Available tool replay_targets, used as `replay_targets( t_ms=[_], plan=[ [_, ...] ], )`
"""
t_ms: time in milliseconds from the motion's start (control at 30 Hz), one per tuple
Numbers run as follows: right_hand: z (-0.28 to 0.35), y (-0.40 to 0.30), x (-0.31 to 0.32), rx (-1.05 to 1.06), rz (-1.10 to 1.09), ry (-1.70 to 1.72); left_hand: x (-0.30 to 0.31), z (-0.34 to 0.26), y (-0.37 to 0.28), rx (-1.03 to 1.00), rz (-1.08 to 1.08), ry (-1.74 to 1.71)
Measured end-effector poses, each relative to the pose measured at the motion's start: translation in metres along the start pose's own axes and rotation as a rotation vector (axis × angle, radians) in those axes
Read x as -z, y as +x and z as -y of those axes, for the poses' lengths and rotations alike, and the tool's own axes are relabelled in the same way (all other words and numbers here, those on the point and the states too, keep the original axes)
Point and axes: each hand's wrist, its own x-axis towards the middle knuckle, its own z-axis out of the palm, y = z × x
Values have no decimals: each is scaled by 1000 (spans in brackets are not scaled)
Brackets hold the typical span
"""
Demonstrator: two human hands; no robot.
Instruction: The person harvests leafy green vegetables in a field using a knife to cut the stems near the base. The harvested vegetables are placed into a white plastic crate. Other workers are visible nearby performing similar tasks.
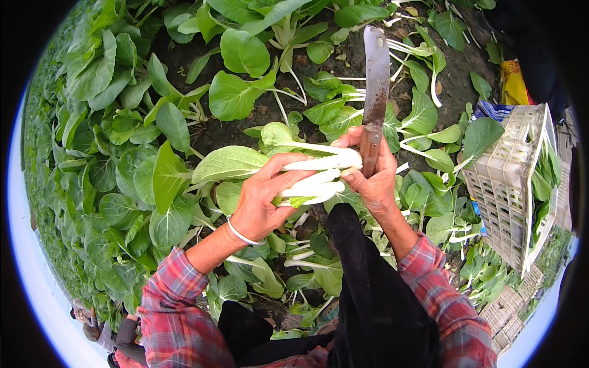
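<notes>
My left hand is wrapped around a few bok choy plants, white stems to the right and leaves to the left. In my right hand is a wide-bladed knife with a wooden handle; its stained blade points away from me. The thumb and a fingertip of that hand also touch the cut stem ends. Beneath both hands, loose bok choy leaves lie on dark soil. Part of the held bunch is hidden behind my left fingers.
Growing bok choy fills the left side. A white plastic crate holding greens stands tilted at the right, with a yellow bag behind it. More crates sit lower right. Other people are at the lower left edge.
</notes>
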Motion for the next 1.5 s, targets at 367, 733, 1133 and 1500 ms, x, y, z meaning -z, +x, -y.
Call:
replay_targets(
  t_ms=[367, 733, 1133, 1500],
  plan=[
    [-8, 7, 20, -235, -226, -172, 14, 8, 14, 397, -31, -15],
    [-21, -4, 1, -379, -136, 224, -37, 47, 25, -53, -134, 306],
    [-25, 36, 4, -355, -77, -125, 27, -7, 42, 209, 143, 651],
    [-103, 120, 23, -307, -1, -737, 76, 9, 186, -472, 424, 1514]
  ],
)
